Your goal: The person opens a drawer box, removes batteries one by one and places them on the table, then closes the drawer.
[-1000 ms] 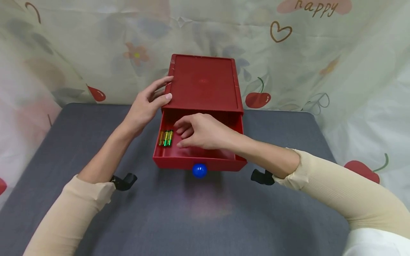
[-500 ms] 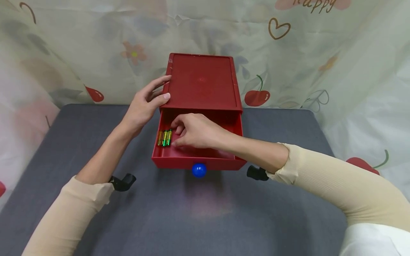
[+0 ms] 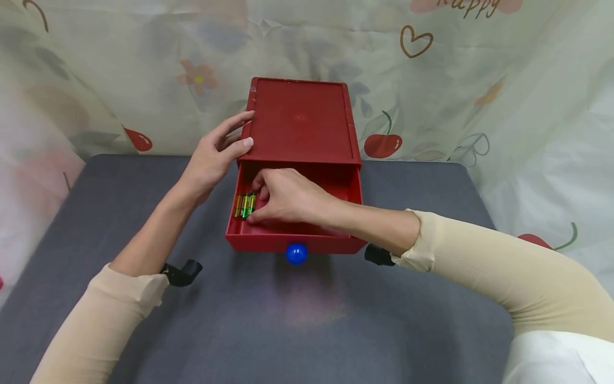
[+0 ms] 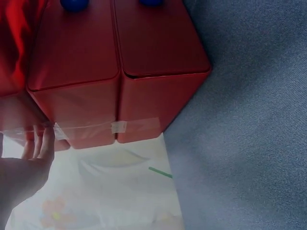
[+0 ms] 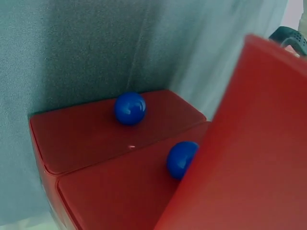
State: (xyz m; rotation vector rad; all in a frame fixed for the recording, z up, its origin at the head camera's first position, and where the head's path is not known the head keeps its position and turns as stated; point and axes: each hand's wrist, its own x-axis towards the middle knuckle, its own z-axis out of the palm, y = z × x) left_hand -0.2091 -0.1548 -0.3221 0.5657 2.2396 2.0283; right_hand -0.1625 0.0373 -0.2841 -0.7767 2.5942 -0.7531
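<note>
A red drawer (image 3: 283,244) with a blue knob (image 3: 297,254) stands pulled out of the red cabinet (image 3: 301,121). Several green-and-gold batteries (image 3: 245,205) lie side by side along its left wall. Reaching in from the right, my right hand (image 3: 295,198) has its thumb and index fingertips beside the rightmost battery, thumb at the near end and index at the far end; contact is unclear. My left hand (image 3: 211,154) rests on the cabinet's left top edge; its fingers touch the cabinet's side in the left wrist view. The right wrist view does not show my right hand.
Lower closed drawers (image 5: 115,132) with blue knobs (image 5: 130,109) sit beneath the pulled-out one. Clear tape (image 4: 119,127) runs across the cabinet's side. A grey cloth table (image 3: 307,330) supports it, with a printed curtain (image 3: 158,69) close behind.
My right hand has moved left inside the drawer, from beside the batteries to their right edge. My left hand stays on the cabinet, and the head view has shifted slightly.
</note>
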